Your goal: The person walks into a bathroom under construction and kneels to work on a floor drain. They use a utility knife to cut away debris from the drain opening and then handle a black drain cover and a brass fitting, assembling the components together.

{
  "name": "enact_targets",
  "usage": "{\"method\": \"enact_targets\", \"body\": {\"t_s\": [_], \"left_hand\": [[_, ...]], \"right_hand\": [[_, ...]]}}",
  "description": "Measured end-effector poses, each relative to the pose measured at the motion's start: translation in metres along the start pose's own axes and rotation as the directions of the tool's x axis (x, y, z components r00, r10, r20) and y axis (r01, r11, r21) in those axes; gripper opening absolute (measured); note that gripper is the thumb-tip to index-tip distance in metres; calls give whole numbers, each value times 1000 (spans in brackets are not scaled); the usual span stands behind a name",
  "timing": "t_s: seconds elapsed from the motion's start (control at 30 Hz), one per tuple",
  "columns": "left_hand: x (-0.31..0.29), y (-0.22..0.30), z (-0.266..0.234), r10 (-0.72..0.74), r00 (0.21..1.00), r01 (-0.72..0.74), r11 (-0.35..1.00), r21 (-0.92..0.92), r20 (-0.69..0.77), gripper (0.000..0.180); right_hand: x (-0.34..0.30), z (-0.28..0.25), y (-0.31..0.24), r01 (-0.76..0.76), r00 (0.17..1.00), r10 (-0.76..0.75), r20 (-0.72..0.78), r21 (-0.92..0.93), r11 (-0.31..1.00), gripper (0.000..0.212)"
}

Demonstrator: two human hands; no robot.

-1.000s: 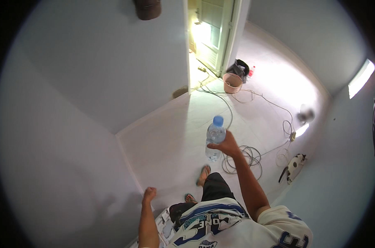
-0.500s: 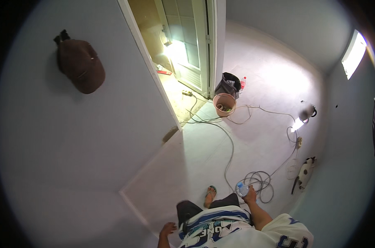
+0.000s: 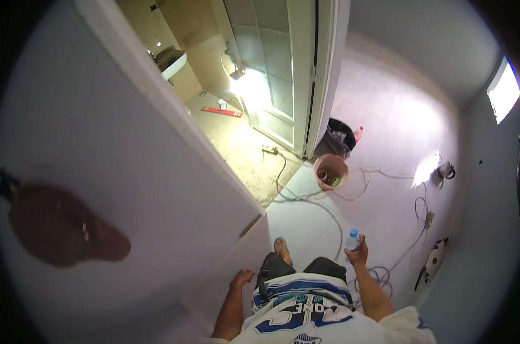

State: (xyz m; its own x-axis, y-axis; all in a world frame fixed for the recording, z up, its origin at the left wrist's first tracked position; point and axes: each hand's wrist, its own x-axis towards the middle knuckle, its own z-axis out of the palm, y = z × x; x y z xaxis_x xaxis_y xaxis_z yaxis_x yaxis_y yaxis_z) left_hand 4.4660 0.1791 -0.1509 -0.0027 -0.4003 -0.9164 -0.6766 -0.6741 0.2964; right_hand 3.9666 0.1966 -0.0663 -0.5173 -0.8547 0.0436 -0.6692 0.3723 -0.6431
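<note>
Clear plastic bottle (image 3: 352,243), blue-capped: in the right hand (image 3: 358,253), fingers wrapped about its body, above the floor in front of the person's right thigh; any marking on it too small to read.

Left hand (image 3: 244,278): beside the left thigh, well apart from the bottle; how far its fingers are closed cannot be told.

Jersey (image 3: 306,321), white with blue bands: large block lettering across the front, a striped crest with smaller lettering near the lower picture edge.

Red-labelled bottle (image 3: 358,135), beside a black bin (image 3: 341,133): print too small to read.

Floor (image 3: 386,209): pale, smooth, brightly lit at the far side. On it, a pink bucket (image 3: 335,165) with small items inside, a loosely coiled grey cable (image 3: 380,279), and a black-and-white cat (image 3: 436,259) near the right wall.

Wall at left (image 3: 174,172): plain grey, with a brown peaked cap (image 3: 59,223) hanging.

Doorway: white-framed door (image 3: 266,54) standing open; beyond it, a glaring lamp, a white washbasin (image 3: 174,67) and a red bar (image 3: 221,112) on dusty flooring.
</note>
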Motion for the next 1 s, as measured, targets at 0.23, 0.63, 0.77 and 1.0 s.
{"method": "enact_targets", "body": {"t_s": [0.23, 0.63, 0.77, 1.0], "left_hand": [[76, 245, -102, 451, 888, -438, 890, 129, -91, 44], [77, 454, -136, 372, 927, -260, 736, 625, -52, 41], [101, 500, -182, 306, 938, -196, 855, 480, -164, 35], [144, 539, -241, 277, 931, -255, 960, 117, -237, 37]], "right_hand": [[139, 37, -80, -28, 994, 52, -94, 239, 971, 70], [398, 92, -37, -340, 935, 353, 10, -245, 908, 74], [465, 129, -63, 4, 971, 38, 236, -175, 985, 71], [543, 241, -183, 405, 738, -350, 577, 37, 914, 61]]}}
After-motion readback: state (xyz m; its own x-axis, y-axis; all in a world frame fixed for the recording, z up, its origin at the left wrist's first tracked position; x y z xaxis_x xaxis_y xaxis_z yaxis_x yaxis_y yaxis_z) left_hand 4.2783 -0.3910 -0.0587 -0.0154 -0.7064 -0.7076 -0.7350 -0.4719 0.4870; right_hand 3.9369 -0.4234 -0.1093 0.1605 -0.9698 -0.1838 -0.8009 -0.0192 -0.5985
